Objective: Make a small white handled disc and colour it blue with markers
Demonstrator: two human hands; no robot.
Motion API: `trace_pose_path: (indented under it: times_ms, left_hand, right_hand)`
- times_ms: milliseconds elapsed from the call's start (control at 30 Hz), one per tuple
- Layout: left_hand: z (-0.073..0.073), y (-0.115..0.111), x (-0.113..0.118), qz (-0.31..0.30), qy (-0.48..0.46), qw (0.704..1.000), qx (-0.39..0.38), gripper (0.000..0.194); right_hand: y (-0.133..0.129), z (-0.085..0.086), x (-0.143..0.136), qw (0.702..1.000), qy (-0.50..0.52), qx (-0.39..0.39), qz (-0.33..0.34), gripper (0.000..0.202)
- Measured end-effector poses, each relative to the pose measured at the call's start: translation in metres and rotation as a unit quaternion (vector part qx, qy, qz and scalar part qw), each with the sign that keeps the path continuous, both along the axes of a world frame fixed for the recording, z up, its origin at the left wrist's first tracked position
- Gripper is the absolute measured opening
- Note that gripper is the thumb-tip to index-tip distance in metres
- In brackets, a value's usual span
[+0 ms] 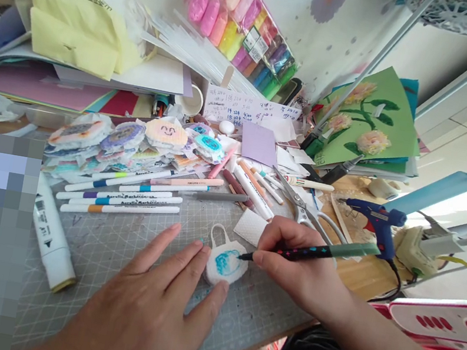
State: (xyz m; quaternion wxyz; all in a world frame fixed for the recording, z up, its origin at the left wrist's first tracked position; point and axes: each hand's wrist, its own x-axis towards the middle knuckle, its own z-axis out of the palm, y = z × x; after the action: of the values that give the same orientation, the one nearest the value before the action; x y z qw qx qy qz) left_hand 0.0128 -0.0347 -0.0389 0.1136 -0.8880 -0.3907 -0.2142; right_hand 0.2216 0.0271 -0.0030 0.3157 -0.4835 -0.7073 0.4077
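A small white padded piece (217,272) with a loop handle at its top lies on the grey cutting mat. Blue scribbled colour covers part of its face. My left hand (159,300) is spread flat beside it, with index fingertip and thumb touching its edges. In my right hand (295,260) is a black marker pen (301,252) with coloured spots and a grey-green rear end. Its dark tip touches or hovers just over the right side of the blue patch; I cannot tell which. Above my right hand lies a folded white tissue (250,226), partly hidden by the fingers.
Several acrylic markers (120,208) lie above my left hand, with a pile of decorated padded pieces (123,137) behind. Scissors (304,206) and a glue gun (377,223) are to the right. A thick white marker (53,237) lies left on the cutting mat (93,235).
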Motion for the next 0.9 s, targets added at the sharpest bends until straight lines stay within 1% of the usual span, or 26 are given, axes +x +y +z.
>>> trace_pose_path:
  times_ms: [100, 233, 333, 467, 667, 767, 900]
  left_hand:
    - [0.0022, -0.0019, 0.0012, 0.011, 0.008, 1.0, -0.022, 0.032]
    - [0.0029, -0.0027, 0.0012, 0.012, 0.006, 1.0, -0.025, 0.032]
    - [-0.0001, -0.0023, 0.0001, -0.001, -0.005, 1.0, -0.019, 0.031]
    - [-0.0025, -0.003, -0.0005, -0.005, -0.001, 1.0, -0.016, 0.028]
    - [0.0, -0.0028, -0.0003, -0.004, -0.011, 1.0, -0.019, 0.026]
    - [0.0015, -0.0021, 0.0008, 0.0, -0.013, 1.0, -0.022, 0.026]
    - [0.002, -0.0022, 0.0015, 0.006, -0.012, 1.0, -0.027, 0.025]
  right_hand:
    - [0.0004, 0.0011, -0.0004, 1.0, -0.006, 0.008, -0.002, 0.013]
    - [-0.0001, 0.0008, -0.0003, 1.0, -0.012, 0.001, 0.017, 0.015]
    - [-0.001, 0.0005, 0.0003, 1.0, -0.004, 0.0, 0.003, 0.014]
    - [-0.0019, 0.0001, 0.0007, 1.0, -0.012, -0.002, 0.011, 0.015]
    - [-0.0032, 0.0005, 0.0012, 1.0, -0.019, -0.004, 0.02, 0.017]
    - [-0.0038, 0.0011, 0.0011, 1.0, -0.016, -0.004, 0.012, 0.016]
    - [-0.0039, 0.0027, -0.0001, 1.0, -0.018, -0.012, 0.022, 0.017]
